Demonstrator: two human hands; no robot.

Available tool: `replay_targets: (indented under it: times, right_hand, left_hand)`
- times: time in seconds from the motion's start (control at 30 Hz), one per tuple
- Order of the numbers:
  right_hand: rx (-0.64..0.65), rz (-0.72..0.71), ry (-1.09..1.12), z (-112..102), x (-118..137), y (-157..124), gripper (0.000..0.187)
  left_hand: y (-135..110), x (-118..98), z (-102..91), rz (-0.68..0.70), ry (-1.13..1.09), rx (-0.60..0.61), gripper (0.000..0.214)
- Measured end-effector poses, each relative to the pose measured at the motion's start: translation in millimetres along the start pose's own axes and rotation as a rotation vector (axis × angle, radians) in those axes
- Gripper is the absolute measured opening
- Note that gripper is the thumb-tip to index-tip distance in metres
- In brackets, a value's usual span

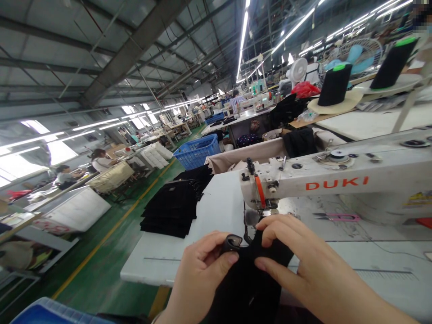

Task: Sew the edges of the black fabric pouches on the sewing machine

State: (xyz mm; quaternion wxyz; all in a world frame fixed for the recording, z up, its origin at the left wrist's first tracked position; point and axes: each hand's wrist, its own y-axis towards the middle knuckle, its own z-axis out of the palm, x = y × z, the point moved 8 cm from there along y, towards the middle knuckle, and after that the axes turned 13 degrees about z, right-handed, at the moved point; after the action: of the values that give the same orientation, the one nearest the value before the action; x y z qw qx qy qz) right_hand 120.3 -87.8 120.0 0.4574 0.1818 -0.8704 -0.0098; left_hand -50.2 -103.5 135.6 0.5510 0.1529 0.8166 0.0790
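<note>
My left hand pinches a small dark label against the edge of a black fabric piece. My right hand lies on the same fabric, fingers pressed on it right below the needle of a white sewing machine marked DUKI. The fabric hangs over the near edge of the white sewing table. Both hands sit just in front of the presser foot.
A stack of black fabric pieces lies at the table's left end. Pink snips rest under the machine arm. Black thread cones stand behind. A blue basket and other people at tables line the green aisle on the left.
</note>
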Motion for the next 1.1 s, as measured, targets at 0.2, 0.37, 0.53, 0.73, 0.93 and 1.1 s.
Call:
replay_targets:
  times: [0.2, 0.37, 0.53, 0.73, 0.93, 1.1]
  right_hand:
    - [0.040, 0.000, 0.031, 4, 2, 1, 0.018]
    - [0.069, 0.035, 0.008, 6, -3, 3, 0.016]
    - [0.101, 0.063, 0.011, 8, -5, 6, 0.013]
    - [0.076, -0.043, 0.097, 5, 3, 6, 0.013]
    - [0.092, 0.041, 0.072, 8, -4, 7, 0.013]
    - [0.156, 0.192, 0.053, 13, -11, 9, 0.013]
  left_hand:
    - [1, 0, 0.5, 0.015, 0.051, 0.002, 0.010]
    - [-1, -2, 0.6, 0.061, 0.153, 0.020, 0.012]
    - [-1, -3, 1.2, 0.060, 0.164, 0.009, 0.010]
    - [-1, 11, 4.2, -0.012, -0.025, -0.018, 0.013]
    - [-2, 21, 4.4, -0.029, -0.145, -0.072, 0.015]
    - [-1, 15, 5.1, 0.032, -0.096, -0.090, 0.012]
